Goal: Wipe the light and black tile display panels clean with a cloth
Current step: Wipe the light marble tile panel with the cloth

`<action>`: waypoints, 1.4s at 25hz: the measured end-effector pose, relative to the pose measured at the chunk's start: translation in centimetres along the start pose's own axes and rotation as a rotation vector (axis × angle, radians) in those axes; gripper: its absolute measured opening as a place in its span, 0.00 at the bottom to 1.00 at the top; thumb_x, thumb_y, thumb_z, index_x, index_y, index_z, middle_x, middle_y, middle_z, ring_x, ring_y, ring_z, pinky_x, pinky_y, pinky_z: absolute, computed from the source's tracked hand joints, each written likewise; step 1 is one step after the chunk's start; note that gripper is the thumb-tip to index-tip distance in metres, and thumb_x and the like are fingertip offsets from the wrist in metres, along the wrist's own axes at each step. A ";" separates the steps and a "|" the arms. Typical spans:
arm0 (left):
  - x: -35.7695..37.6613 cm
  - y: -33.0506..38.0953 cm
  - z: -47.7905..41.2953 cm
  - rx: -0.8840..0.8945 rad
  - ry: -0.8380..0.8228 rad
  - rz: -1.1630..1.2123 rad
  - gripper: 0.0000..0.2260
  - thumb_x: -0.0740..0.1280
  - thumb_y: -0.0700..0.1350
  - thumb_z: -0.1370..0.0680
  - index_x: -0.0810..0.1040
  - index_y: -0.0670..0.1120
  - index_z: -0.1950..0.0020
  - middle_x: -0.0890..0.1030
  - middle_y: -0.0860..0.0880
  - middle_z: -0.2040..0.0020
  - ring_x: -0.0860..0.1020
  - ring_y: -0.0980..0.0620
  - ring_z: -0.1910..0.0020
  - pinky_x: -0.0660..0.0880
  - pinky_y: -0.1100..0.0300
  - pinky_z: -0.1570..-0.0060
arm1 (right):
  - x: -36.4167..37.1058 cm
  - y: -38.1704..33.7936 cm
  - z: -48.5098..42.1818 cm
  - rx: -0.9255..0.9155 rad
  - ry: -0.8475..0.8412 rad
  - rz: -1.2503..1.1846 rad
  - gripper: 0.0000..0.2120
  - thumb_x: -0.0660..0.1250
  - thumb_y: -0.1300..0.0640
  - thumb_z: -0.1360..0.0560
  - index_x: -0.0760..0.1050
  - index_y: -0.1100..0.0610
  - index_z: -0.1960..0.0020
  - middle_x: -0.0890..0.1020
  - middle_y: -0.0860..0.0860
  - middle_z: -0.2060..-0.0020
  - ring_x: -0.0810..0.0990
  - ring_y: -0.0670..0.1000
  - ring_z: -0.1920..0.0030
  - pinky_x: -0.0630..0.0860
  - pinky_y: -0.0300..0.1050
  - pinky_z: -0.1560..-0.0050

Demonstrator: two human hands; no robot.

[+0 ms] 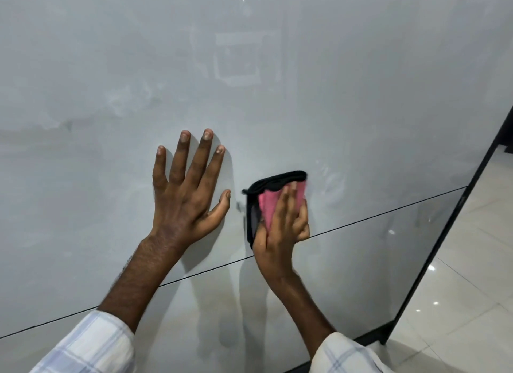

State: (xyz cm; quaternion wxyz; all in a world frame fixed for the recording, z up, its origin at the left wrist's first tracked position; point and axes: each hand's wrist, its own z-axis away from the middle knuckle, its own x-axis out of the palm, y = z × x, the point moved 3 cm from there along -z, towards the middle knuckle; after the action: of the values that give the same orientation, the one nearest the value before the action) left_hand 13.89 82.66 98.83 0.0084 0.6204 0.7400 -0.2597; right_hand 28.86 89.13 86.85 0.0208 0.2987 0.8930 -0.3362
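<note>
A large light grey glossy tile panel fills most of the head view, with a thin dark joint line running across its lower part. My left hand lies flat on the panel with its fingers spread and straight. Right beside it, my right hand presses a folded pink cloth with a black edge against the panel just above the joint line, its fingers bent over the cloth. Faint smears show on the panel above and to the right of the cloth.
A black frame edge borders the panel on the right and along the bottom. Beyond it lies a shiny cream tiled floor. Both forearms wear light checked sleeves.
</note>
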 end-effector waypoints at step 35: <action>0.8 0.1 0.6 -0.001 0.125 -0.025 0.32 0.66 0.54 0.20 0.66 0.43 0.18 0.65 0.40 0.18 0.56 0.38 0.17 0.52 0.36 0.22 | -0.8 6.9 1.1 0.209 -0.003 0.150 0.35 0.57 0.43 0.21 0.51 0.48 0.18 0.58 0.52 0.18 0.65 0.61 0.27 0.60 0.59 0.38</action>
State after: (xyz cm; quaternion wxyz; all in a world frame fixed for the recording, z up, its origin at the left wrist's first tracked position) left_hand 13.58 83.18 98.04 -0.0407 0.6262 0.7469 -0.2200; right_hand 33.15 92.15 82.17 0.0161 0.3646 0.8281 -0.4255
